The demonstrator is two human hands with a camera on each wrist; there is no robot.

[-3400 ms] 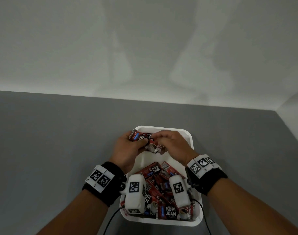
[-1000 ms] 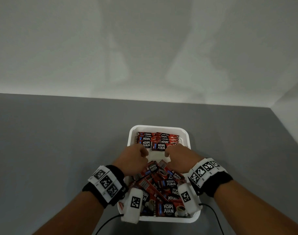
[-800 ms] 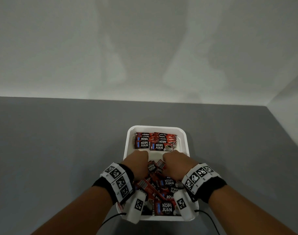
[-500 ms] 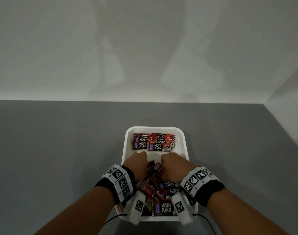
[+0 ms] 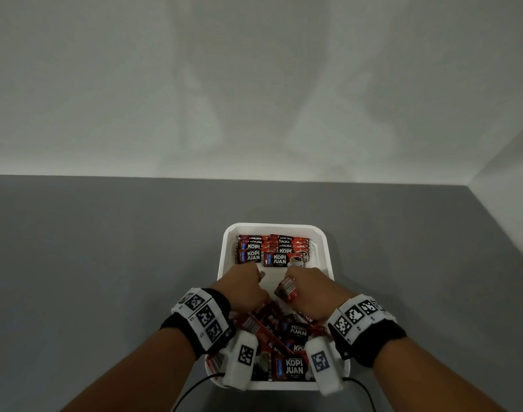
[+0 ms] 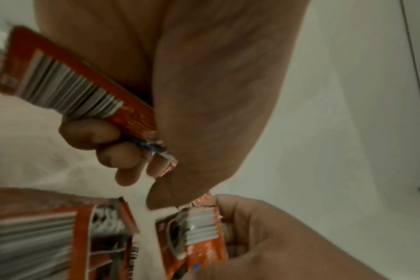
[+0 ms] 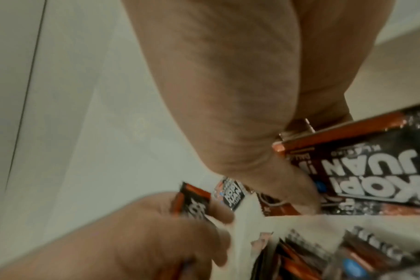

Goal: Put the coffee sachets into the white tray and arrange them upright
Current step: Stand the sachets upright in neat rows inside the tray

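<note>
From where I watch, my left hand [image 5: 245,288] sits inside the white tray [image 5: 328,257], fingers curled around a coffee sachet [image 6: 67,81]; the left wrist view shows that packet pinched between thumb and fingers, its barcode end sticking out past the knuckles, though blur hides the print. Just right of that hand, across a narrow gap of bare tray floor, my right hand [image 5: 313,295] is also closed, gripping a second sachet [image 5: 287,289] whose barcode end pokes out toward the left hand. In the right wrist view that packet shows its black face with white lettering, held under the thumb. The two hands are near each other but I see no contact between them. Beyond both sets of knuckles, at the far end of the tray, a row of upright sachets [image 5: 272,252] stands packed together in two side-by-side stacks, labels facing me. Behind the hands, under both wrists and toward my body, a loose heap of sachets [image 5: 290,346] lies tumbled at mixed angles in the near end of the tray. The tray rests on a grey table [image 5: 105,263], with a pale wall [image 5: 254,84] past it.
</note>
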